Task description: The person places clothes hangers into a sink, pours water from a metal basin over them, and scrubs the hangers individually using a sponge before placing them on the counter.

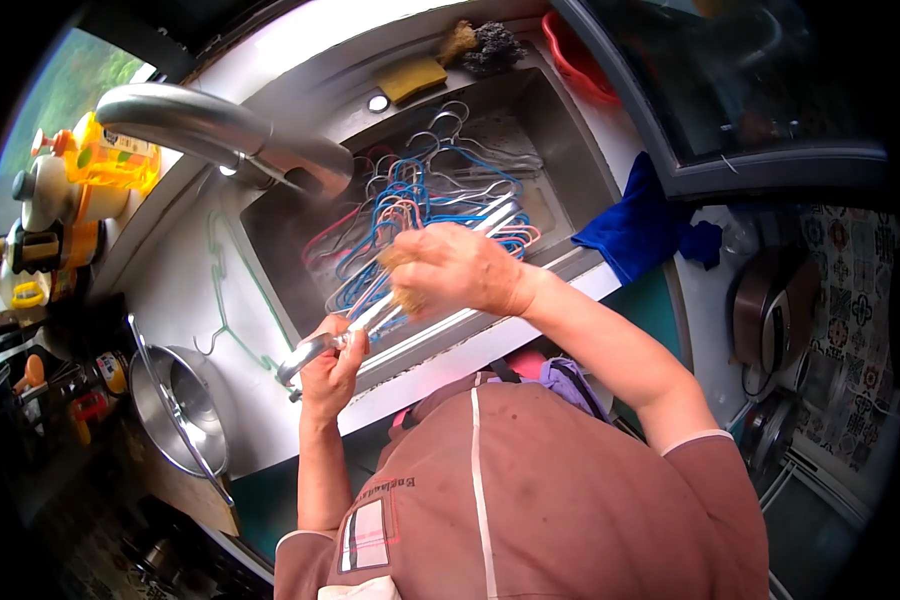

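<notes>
My left hand (332,368) is closed around one end of a white hanger-like rod (375,315) with a broad metal hook (306,358) at its tip. My right hand (457,268) grips a brown scrubbing sponge (410,292) and presses it against the rod at the sink's near edge. Beneath and beyond both hands, a tangled heap of wire hangers (400,195), blue, pink and silver, lies in the grey sink (585,170). The right fingers partly cover the sponge. Part of the rod is hidden behind the right hand.
A faucet (260,140) arches over the sink's left side. On the left counter lie a green hanger (220,290) and a steel pot (182,410). A yellow sponge (413,80), dark scrubber (492,48), red basin (575,65) and blue cloth (630,225) rim the sink.
</notes>
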`<state>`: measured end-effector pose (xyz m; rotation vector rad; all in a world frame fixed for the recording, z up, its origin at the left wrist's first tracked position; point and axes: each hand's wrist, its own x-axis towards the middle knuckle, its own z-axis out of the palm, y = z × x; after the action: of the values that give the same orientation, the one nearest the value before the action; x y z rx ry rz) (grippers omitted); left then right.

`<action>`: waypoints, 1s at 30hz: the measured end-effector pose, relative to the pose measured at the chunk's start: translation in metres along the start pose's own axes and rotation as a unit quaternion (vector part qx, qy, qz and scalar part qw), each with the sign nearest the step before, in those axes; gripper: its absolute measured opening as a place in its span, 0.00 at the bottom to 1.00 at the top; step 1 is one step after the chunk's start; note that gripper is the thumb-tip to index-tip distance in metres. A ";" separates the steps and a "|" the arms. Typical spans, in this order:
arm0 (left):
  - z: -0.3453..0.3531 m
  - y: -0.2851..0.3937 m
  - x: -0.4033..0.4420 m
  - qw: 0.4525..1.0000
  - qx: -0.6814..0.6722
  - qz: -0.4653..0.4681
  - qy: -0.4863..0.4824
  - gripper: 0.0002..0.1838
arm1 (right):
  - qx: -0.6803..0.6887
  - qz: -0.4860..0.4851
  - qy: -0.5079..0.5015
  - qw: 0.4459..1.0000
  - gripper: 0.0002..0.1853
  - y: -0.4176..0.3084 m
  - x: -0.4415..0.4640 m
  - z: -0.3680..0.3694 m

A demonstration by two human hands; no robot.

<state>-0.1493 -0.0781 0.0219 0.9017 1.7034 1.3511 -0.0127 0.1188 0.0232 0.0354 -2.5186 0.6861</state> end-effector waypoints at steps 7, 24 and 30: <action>-0.014 0.011 -0.003 0.993 0.106 0.050 -0.004 0.07 | -0.045 0.010 -0.042 0.998 0.23 0.017 -0.018 -0.030; -0.017 0.046 -0.001 0.973 0.200 0.107 -0.026 0.08 | -0.128 0.001 -0.006 0.992 0.17 0.012 -0.024 -0.056; -0.022 0.046 -0.001 0.980 0.180 0.086 -0.023 0.08 | -0.082 0.030 -0.007 0.996 0.20 0.008 -0.024 -0.066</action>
<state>-0.1651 -0.0802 0.0707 1.2994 1.9051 1.1343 0.0388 0.1546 0.0558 -0.0945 -2.5902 0.5023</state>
